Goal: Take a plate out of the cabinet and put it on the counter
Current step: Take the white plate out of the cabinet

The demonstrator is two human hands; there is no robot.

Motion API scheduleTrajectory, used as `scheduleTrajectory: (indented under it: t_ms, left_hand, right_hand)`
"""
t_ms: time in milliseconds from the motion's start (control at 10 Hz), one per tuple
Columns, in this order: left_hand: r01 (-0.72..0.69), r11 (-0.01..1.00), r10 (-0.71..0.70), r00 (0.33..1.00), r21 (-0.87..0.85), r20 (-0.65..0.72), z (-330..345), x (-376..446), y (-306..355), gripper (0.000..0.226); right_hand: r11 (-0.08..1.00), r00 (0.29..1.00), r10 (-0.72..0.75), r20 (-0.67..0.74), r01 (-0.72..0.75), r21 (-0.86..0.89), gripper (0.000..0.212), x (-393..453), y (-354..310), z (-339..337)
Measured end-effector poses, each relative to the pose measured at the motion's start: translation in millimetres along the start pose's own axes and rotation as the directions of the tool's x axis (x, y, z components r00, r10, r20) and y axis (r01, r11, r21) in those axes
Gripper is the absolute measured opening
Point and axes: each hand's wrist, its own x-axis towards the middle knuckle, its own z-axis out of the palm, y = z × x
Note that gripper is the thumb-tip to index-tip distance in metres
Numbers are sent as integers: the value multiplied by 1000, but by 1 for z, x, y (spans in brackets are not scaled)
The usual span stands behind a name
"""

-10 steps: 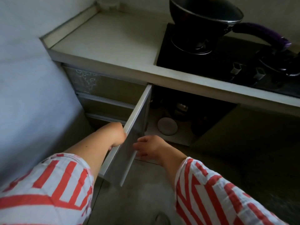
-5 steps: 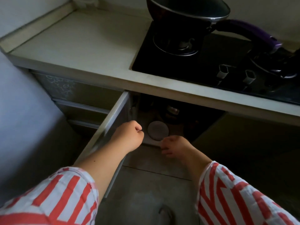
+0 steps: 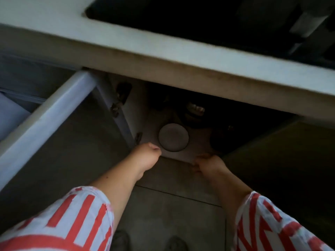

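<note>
A round pale plate (image 3: 173, 137) lies flat on the floor of the open cabinet (image 3: 181, 156), near its front edge. My left hand (image 3: 146, 156) is at the cabinet's front left corner, just left of the plate, fingers curled with nothing in them. My right hand (image 3: 208, 163) is at the cabinet's front edge, right of and below the plate, fingers bent and apart, holding nothing. Neither hand touches the plate. The pale counter (image 3: 163, 49) runs across the top of the view.
The cabinet door (image 3: 54, 113) stands swung open to the left, with hinges (image 3: 116, 107) on its inner side. Dark pots and jars (image 3: 195, 113) sit deeper in the cabinet. A black stove top (image 3: 181, 15) is set in the counter. Below lies grey floor (image 3: 172, 205).
The view has dropped and moved closer to the cabinet. Both hands have reached forward to the cabinet's front edge, either side of the plate. The left hand has let go of the door.
</note>
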Motion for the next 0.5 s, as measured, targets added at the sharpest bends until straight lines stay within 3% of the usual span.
scheduleTrajectory:
  t_ms: [100, 200, 400, 500]
  left_hand:
    - [31, 999, -30, 999, -30, 14, 11, 44, -19, 29]
    - [52, 996, -51, 998, -77, 24, 20, 82, -36, 18]
    - [60, 993, -60, 998, -107, -1, 41, 151, -72, 15]
    - [46, 994, -44, 999, -97, 13, 51, 187, -85, 24]
  right_hand:
    - [1000, 1000, 2, -17, -2, -2, 18, 37, 24, 19]
    - [998, 999, 3, -47, 0, 60, 8, 70, 43, 36]
    - [986, 996, 17, -90, -2, 167, 12, 139, 75, 71]
    - [998, 997, 57, -54, -58, -5, 35, 175, 80, 83]
